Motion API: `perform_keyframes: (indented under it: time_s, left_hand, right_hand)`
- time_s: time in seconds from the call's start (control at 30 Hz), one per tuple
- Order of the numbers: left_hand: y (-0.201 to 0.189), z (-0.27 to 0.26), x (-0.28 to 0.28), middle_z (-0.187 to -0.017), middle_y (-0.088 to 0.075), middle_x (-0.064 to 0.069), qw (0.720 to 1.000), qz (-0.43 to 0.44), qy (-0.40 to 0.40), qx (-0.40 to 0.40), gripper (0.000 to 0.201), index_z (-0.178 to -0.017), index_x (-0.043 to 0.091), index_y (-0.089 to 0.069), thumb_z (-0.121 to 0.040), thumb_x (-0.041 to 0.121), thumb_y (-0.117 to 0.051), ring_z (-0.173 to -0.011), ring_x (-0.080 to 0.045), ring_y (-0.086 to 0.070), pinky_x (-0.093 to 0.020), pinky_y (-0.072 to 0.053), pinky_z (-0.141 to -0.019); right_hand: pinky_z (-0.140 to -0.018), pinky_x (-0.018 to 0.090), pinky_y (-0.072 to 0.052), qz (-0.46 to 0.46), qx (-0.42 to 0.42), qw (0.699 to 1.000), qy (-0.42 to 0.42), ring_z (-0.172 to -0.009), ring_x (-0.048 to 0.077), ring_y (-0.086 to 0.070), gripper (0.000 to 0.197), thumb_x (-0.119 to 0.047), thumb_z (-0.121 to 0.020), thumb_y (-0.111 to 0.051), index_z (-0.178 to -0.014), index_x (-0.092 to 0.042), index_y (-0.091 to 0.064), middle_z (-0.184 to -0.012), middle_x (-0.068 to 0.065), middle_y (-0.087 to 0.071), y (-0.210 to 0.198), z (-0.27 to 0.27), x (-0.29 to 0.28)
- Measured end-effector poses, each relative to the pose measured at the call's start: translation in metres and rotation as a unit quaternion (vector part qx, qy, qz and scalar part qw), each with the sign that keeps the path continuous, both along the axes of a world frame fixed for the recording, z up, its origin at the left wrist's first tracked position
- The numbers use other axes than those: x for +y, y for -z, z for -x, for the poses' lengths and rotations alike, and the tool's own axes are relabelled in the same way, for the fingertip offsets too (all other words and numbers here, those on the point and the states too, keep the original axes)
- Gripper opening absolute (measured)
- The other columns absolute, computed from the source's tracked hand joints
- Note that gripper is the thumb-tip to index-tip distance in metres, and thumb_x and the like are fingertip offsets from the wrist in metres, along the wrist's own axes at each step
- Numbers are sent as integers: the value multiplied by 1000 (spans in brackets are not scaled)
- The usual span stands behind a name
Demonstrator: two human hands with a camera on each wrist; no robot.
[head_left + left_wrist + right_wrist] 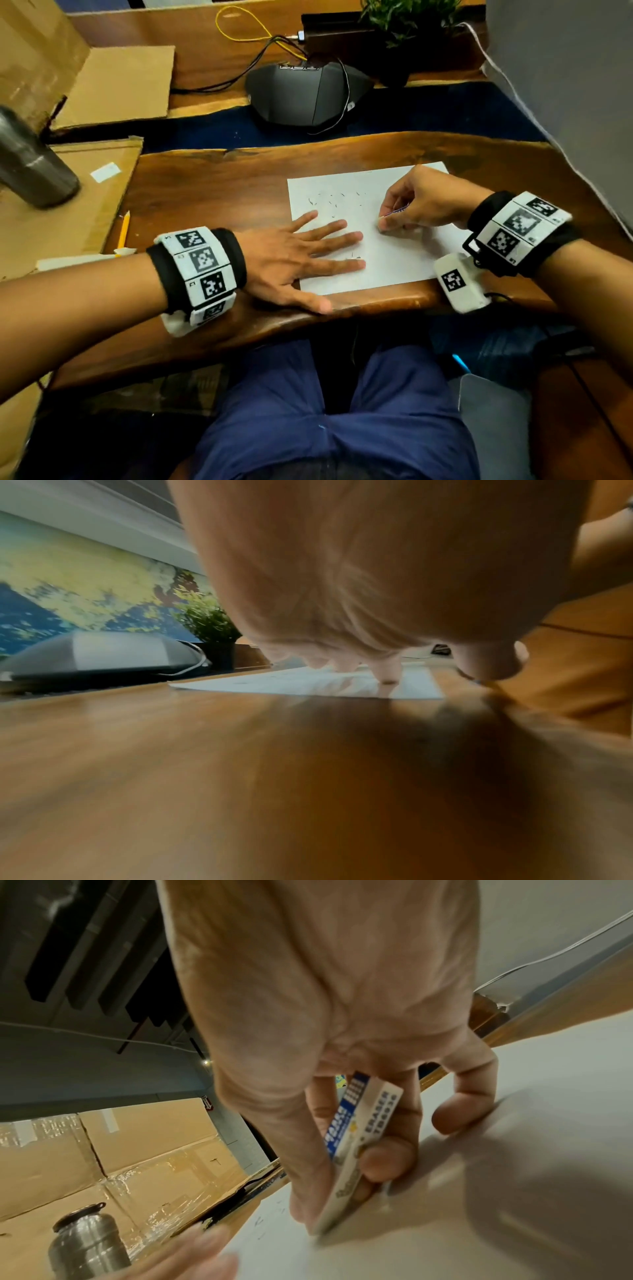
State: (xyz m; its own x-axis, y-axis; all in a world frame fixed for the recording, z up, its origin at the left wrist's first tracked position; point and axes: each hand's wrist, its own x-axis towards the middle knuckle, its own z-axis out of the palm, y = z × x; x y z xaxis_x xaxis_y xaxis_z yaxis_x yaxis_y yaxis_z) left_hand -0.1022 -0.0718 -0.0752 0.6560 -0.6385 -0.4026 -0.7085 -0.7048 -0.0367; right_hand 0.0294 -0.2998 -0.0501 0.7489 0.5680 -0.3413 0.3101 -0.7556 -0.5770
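Right hand point(421, 202): curled closed on the eraser point(359, 1139), which it pinches between the thumb on one side and the fingertips on the other. One more finger is bent, its tip resting on the sheet.
Eraser: a white block in a blue-and-white sleeve printed ERASER. It is held steeply tilted, with its lower end down on the paper point(394, 270), right of the sheet's middle. In the head view the hand hides nearly all of it.
Left hand point(291, 260): flat and palm down, holding nothing. Its fingers point(339, 238) are straight and spread over the left part of the paper, while the palm and thumb lie on bare wood.
Between the hands: the left fingertips lie near the eraser's lower end and do not touch it.
Paper: a white sheet lying flat on the table point(205, 192), with its near edge close to the table's near edge.
Flecks point(334, 205): small dark bits are scattered over the far part of the sheet, with a few by the left fingers. They are probably eraser crumbs, though they are too small to tell from pencil strokes.
Pencil point(124, 229): yellow, lying at the table's left edge beside the cardboard point(68, 219), well apart from the paper.
Bottle point(30, 164): metal, standing on the cardboard at far left.
Behind the table: a dark speaker unit point(301, 92) with cables, and a potted plant point(407, 17) beyond it.
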Motion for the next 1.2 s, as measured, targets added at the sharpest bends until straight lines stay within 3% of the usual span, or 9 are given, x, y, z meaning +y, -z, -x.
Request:
perform_keyframes:
  time_s: [0.17, 0.27, 0.4, 0.6, 0.73, 0.83, 0.93, 1.1, 1.2]
  left_hand:
    - [-9, -30, 14, -161, 26, -2, 993, -51, -85, -57, 90, -156, 27, 14, -86, 80, -5, -147, -21, 27, -56, 7, -119]
    - [-9, -19, -4, -163, 21, -3, 998, 0, -13, -60, 90, -156, 23, 14, -89, 78, -11, -149, -21, 23, -52, 10, -121]
    - [0, 4, -30, -164, 18, 3, 996, 37, 57, 56, 86, -157, 23, 10, -93, 71, -21, -149, -13, 20, -46, 12, -121]
    - [-3, -40, 3, -161, 24, 4, 991, -9, -119, 52, 92, -155, 24, 17, -86, 77, -13, -149, -11, 18, -46, 8, -122]
    - [-3, -49, 6, -160, 28, 1, 974, 16, -214, 74, 105, -155, 18, 18, -85, 78, -32, -149, -13, 19, -37, 9, -121]
    - [1, -47, -2, -160, 28, 1, 966, 43, -242, 81, 116, -155, 16, 18, -81, 76, -48, -149, -14, 21, -39, 8, -122]
    - [-2, -51, -4, -161, 28, -2, 963, 39, -252, 85, 123, -154, 14, 19, -78, 77, -53, -149, -16, 21, -40, 5, -123]
    - [-4, -51, -7, -160, 28, -4, 966, 13, -243, 82, 122, -154, 13, 19, -78, 78, -51, -149, -18, 20, -39, 4, -123]
    - [-3, -50, -4, -160, 29, -4, 966, 22, -243, 86, 122, -153, 14, 21, -78, 79, -50, -149, -17, 22, -39, 5, -123]
  right_hand:
    - [-59, 27, -51, -14, 2, 1000, 20, -62, 16, -62, 15, -25, -80, -85, -84, -12, -78, -78, 7, -77, 2, 5, -3]
    - [-59, 26, -51, -26, -2, 999, 28, -62, 17, -63, 14, -24, -79, -86, -83, -12, -78, -77, 7, -76, 6, 6, -4]
    - [-64, 32, -53, -22, 1, 1000, 21, -64, 19, -63, 15, -25, -78, -87, -82, -12, -79, -78, 9, -77, 5, 4, -4]
    - [-60, 28, -52, -15, 13, 1000, 24, -61, 17, -63, 16, -25, -79, -85, -83, -11, -78, -79, 9, -77, 3, 5, -3]
    - [-59, 27, -51, -4, 5, 1000, 23, -62, 16, -63, 15, -27, -80, -85, -83, -14, -78, -78, 7, -76, 4, 6, -3]
    - [-58, 25, -51, 37, -7, 999, -13, -63, 14, -66, 13, -27, -79, -86, -80, -17, -78, -74, 2, -76, -1, 5, 0]
    - [-57, 22, -49, 57, -35, 997, -47, -65, 12, -68, 12, -28, -77, -87, -81, -20, -79, -74, -2, -76, -6, 0, 12]
    - [-46, 11, -43, -21, -98, 995, -27, -62, 10, -64, 13, -25, -78, -87, -83, -17, -79, -73, -2, -73, 1, -14, 41]
    - [-51, 19, -55, -69, -91, 993, 16, -64, 16, -71, 14, -22, -78, -87, -84, -11, -78, -76, 4, -76, 5, -21, 51]
